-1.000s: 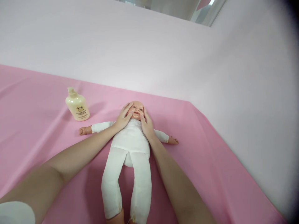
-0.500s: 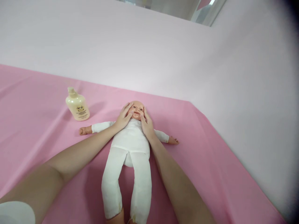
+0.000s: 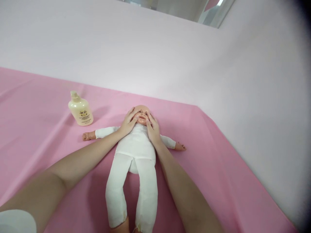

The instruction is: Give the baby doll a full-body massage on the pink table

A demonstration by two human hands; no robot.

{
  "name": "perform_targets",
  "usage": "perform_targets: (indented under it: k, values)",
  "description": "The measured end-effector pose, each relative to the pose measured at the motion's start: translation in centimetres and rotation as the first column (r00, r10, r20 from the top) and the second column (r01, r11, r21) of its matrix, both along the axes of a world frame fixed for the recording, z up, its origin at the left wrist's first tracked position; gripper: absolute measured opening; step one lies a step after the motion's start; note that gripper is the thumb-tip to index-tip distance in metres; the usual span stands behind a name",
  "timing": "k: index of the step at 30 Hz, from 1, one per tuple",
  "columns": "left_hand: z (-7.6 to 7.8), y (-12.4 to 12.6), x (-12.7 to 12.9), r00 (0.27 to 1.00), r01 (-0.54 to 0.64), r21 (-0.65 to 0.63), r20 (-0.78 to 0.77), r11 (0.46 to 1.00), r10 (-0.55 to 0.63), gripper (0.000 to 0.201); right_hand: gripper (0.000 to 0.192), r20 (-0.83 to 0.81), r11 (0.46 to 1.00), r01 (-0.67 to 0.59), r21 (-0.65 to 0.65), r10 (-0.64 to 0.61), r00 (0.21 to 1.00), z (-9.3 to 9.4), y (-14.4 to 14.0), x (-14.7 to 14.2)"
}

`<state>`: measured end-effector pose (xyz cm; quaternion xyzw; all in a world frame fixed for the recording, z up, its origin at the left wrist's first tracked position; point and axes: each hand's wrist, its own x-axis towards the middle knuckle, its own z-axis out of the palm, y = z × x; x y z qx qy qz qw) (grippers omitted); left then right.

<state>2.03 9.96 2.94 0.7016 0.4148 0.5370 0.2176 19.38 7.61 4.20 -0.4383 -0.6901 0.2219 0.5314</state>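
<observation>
A baby doll (image 3: 136,152) in a white cloth suit lies on its back on the pink sheet (image 3: 218,181), head away from me, arms spread. My left hand (image 3: 128,123) rests on the left side of the doll's head (image 3: 142,114), fingers over its cheek and eye. My right hand (image 3: 152,129) lies on the other cheek, fingers spread up beside the nose. Both hands touch the face with fingers apart and grip nothing. A cream lotion bottle (image 3: 81,112) stands upright to the left of the doll's head.
A pale pink wall (image 3: 155,55) rises behind the sheet and along its right side. The sheet's right edge runs diagonally toward the lower right. A white rounded object (image 3: 14,221) shows at the bottom left corner.
The fingers of both hands have slid a little upward over the doll's face, now covering more of the cheeks and eyes. The doll and the bottle have not moved.
</observation>
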Motion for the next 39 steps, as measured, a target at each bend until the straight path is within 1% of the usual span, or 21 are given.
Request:
perform_targets:
  k: [5, 9, 13, 17, 24, 31, 36, 39]
  values:
    - [0.47, -0.4, -0.04, 1.0, 0.017, 0.04, -0.02, 0.999, -0.017, 0.049, 0.05, -0.001, 0.999, 0.011, 0.033, -0.011, 1.0, 0.17, -0.24, 0.0]
    - [0.65, -0.56, -0.02, 0.998, 0.045, 0.106, -0.044, 0.993, -0.041, 0.052, 0.049, 0.012, 0.998, -0.005, 0.059, 0.005, 1.0, 0.07, -0.12, -0.01]
    - [0.69, -0.55, 0.03, 0.998, 0.048, 0.127, -0.043, 0.991, -0.043, 0.052, 0.048, 0.001, 0.998, 0.01, 0.055, -0.01, 1.0, 0.08, -0.1, -0.07]
    - [0.68, -0.55, 0.04, 0.998, 0.029, 0.111, -0.05, 0.993, -0.024, 0.054, 0.049, 0.015, 0.999, 0.009, 0.049, -0.01, 1.0, 0.14, -0.13, -0.05]
    - [0.54, -0.45, 0.06, 0.999, 0.025, 0.083, -0.04, 0.996, -0.022, 0.056, 0.061, 0.026, 1.0, 0.017, 0.006, -0.017, 1.0, -0.05, 0.09, 0.0]
    - [0.23, -0.04, 0.08, 1.0, 0.022, 0.079, -0.015, 0.997, -0.021, 0.058, 0.062, 0.036, 1.0, 0.007, -0.005, -0.006, 0.999, 0.07, 0.03, 0.0]
    - [-0.09, 0.16, -0.02, 1.0, 0.005, 0.037, -0.016, 0.999, -0.005, 0.058, 0.062, 0.035, 1.0, 0.01, -0.01, -0.01, 0.999, 0.01, 0.09, 0.0]
    - [-0.27, 0.22, -0.03, 1.0, 0.0, 0.04, -0.025, 0.999, 0.001, 0.056, 0.064, 0.042, 0.999, 0.022, -0.03, -0.02, 0.999, -0.1, 0.15, 0.0]
